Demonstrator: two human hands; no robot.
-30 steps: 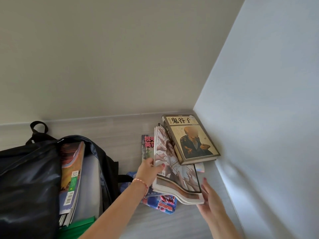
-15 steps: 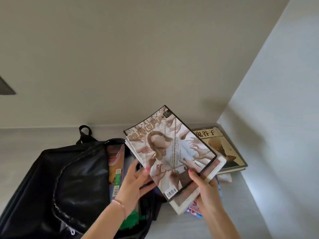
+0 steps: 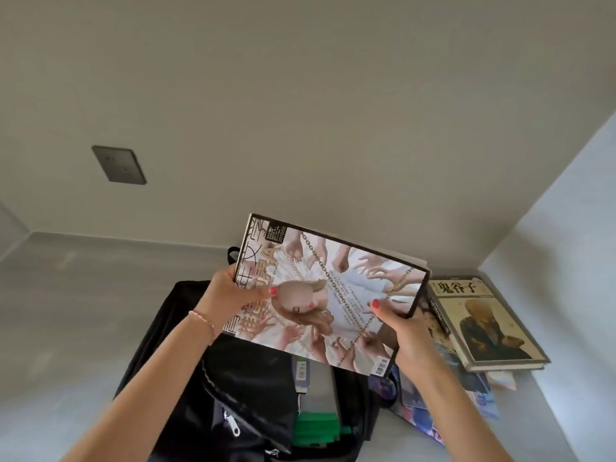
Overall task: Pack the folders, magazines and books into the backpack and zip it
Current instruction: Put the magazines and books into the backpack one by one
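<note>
Both hands hold a magazine (image 3: 336, 295) with a pale cover of hands and chains in the air above the open black backpack (image 3: 240, 388). My left hand (image 3: 233, 295) grips its left edge, thumb on the cover. My right hand (image 3: 405, 331) grips its lower right corner. Inside the backpack's mouth stand a green folder (image 3: 316, 426) and upright magazines (image 3: 301, 371). A thick tan hardcover book (image 3: 483, 325) lies flat to the right, on top of other magazines (image 3: 433, 405).
The grey table (image 3: 76, 328) ends at a beige back wall with a dark switch plate (image 3: 119, 165). A pale blue side wall (image 3: 566, 261) closes in the right, just past the book stack.
The magazine has been lifted off the right-hand stack and swung left, turning until it hovers over the backpack opening. The view has shifted left with it.
</note>
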